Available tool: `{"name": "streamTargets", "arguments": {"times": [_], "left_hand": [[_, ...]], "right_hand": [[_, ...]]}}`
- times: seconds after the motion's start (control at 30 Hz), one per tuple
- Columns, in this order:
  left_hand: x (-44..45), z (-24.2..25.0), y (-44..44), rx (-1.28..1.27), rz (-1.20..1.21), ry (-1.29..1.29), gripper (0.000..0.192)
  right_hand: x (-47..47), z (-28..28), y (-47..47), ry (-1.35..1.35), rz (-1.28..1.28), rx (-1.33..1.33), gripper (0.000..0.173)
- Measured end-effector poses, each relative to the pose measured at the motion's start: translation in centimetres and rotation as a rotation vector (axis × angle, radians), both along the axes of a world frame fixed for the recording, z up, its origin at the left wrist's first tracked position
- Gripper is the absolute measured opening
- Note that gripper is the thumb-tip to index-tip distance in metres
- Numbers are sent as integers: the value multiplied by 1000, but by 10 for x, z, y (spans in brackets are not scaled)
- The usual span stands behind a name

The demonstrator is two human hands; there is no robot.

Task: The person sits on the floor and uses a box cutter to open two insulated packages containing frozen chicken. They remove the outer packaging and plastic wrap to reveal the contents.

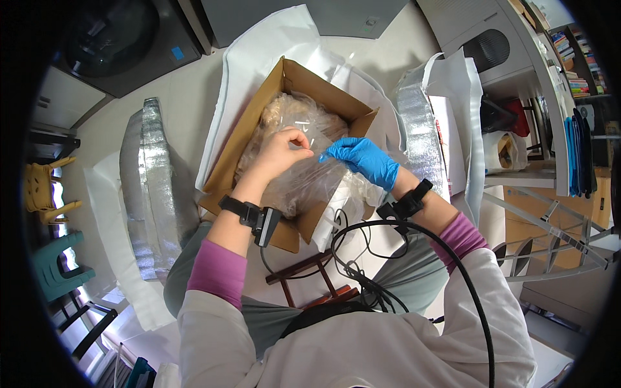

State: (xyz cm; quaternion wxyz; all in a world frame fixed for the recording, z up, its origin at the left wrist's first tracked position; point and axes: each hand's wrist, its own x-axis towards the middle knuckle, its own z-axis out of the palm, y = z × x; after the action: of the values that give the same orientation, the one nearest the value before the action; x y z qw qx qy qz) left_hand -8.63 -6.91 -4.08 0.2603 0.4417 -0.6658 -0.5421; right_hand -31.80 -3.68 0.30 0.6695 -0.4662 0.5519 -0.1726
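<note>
An open cardboard box point(250, 131) stands on the floor before me. Crumpled clear plastic film point(301, 186) fills it, and something tan shows through at the far end. My left hand point(284, 150) is bare and hovers over the film with its fingers curled. Whether film is between its fingertips is too unclear to tell. My right hand point(366, 160) wears a blue disposable glove and pinches part of the film, its fingertips close to those of my left. Some film hangs over the box's right side.
White padded sheeting point(271, 34) lies around the box. Silver foil-faced insulation pieces stand left point(150, 194) and right point(422, 140). Black cables point(359, 279) loop between my legs, near a dark red wooden stool point(310, 271). A metal stepladder point(553, 233) is at the right.
</note>
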Motion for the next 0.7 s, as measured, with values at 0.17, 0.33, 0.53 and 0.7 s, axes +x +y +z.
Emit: {"name": "streamTargets", "arguments": {"times": [0.17,0.33,0.53,0.7], "left_hand": [[31,20,7,309,106,185,14],[45,31,21,398,149,285,12],[61,39,40,198,-79,151,4],[156,13,79,-455,-277,-531,5]], "right_hand": [[9,-4,4,-7,-194,82,21],[26,-9,1,68,-82,-5,21],[27,-19,-2,370,167,-341,26],[-28,-48,-9,598,62,-430,29]]}}
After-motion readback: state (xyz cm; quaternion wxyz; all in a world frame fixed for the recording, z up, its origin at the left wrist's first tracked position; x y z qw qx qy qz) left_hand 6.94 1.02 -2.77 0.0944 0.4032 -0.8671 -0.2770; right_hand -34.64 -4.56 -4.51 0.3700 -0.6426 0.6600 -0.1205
